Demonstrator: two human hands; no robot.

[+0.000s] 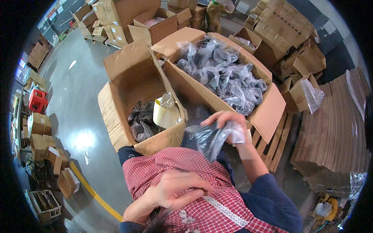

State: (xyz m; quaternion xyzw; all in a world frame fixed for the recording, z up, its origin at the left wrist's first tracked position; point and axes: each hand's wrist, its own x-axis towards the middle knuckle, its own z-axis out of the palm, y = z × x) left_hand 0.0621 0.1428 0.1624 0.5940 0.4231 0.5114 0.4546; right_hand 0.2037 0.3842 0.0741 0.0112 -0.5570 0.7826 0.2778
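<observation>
My right hand (232, 119) is closed on a clear plastic bag (211, 140) with something dark inside, held up in front of my lap. My left hand (179, 189) is near my chest, over the red checked apron (157, 165), its fingers curled and pressed together; whatever they may hold is hidden. In front of me to the left stands an open cardboard box (130, 87) with several dark bagged items (143, 126) at its bottom. A pale yellow sheet (165, 115) curves over that box's near right side. Clear bags of dark items (229, 75) fill a larger open carton (272, 112) to the right.
A wooden pallet (278, 151) shows under the larger carton. On the right rises a tall stack of flattened cardboard (330, 132). More boxes (155, 25) stand at the back. A red stool (38, 101) and small cartons line the far left, past a yellow floor line (93, 192).
</observation>
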